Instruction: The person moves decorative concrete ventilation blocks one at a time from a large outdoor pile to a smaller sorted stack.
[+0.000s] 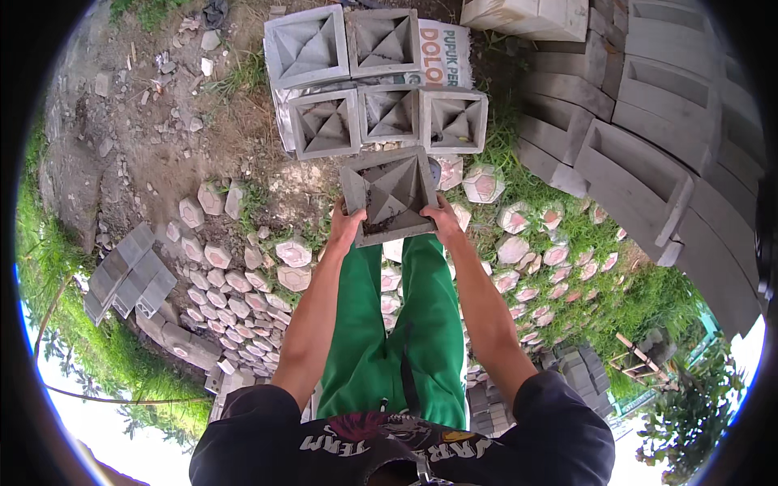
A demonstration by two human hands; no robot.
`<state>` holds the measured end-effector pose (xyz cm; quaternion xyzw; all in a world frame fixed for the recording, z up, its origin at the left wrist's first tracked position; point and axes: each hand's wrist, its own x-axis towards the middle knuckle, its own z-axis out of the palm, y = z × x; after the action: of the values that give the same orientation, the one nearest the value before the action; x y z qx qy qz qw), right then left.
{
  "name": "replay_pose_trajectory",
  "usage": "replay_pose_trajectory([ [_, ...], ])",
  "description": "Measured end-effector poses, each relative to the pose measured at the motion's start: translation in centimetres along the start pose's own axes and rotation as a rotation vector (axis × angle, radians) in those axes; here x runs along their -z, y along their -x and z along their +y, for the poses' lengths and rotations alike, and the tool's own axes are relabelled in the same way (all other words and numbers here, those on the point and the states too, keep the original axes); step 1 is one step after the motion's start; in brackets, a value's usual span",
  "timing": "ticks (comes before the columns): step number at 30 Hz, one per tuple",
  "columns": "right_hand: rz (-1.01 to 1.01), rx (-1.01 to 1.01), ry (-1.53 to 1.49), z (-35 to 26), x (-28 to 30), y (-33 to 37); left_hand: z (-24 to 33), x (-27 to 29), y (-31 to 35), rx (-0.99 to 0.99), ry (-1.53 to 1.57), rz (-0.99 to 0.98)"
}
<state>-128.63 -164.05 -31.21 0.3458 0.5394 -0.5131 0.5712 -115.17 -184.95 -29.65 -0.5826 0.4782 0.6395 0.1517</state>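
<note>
Between my hands is a square grey concrete block [392, 197] with a raised rim and a pyramid-like pattern of facets inside it. My left hand [347, 226] grips its left edge, thumb over the rim. The right hand [442, 219] clasps the opposite edge in the same way. Dark crumbs of dirt lie in the block's corners. Just beyond it, several similar blocks rest in two rows on a white printed sack [446, 55]; the nearest row includes a right-hand block [454, 121] and a left-hand block [324, 123].
Hexagonal paving stones [484, 184] cover the ground around my legs, with grass between them. Stacked concrete blocks [640, 166] form a wall on the right. A pale box-shaped block [525, 16] stands at the far right. Grey blocks [131, 271] are piled on the left.
</note>
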Motion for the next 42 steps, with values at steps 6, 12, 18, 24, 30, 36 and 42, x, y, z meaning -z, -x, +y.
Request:
replay_pose_trajectory([
  [6,-0.028,0.250,-0.142,6.3,3.7,-12.0,-7.5,-2.0,-10.3,0.028,0.025,-0.029],
  [12,0.049,0.379,0.086,8.5,4.8,-15.6,-12.1,-1.3,-14.5,0.023,0.076,-0.090],
  [18,0.097,0.471,0.106,7.9,4.5,-15.7,-13.7,-2.1,-14.9,0.005,0.249,-0.086],
  [24,0.136,0.451,0.111,9.0,4.8,-16.8,-11.9,-1.9,-15.8,-0.016,0.175,-0.124],
  [30,0.045,0.411,-0.023,8.6,5.4,-18.1,-12.2,-2.4,-16.1,0.077,0.120,-0.132],
  [36,0.049,0.341,-0.117,9.1,5.7,-19.5,-12.3,-3.2,-16.2,0.114,0.136,-0.089],
  [42,0.053,0.329,-0.184,9.4,5.4,-19.7,-10.5,-3.7,-15.7,0.117,0.000,-0.048],
])
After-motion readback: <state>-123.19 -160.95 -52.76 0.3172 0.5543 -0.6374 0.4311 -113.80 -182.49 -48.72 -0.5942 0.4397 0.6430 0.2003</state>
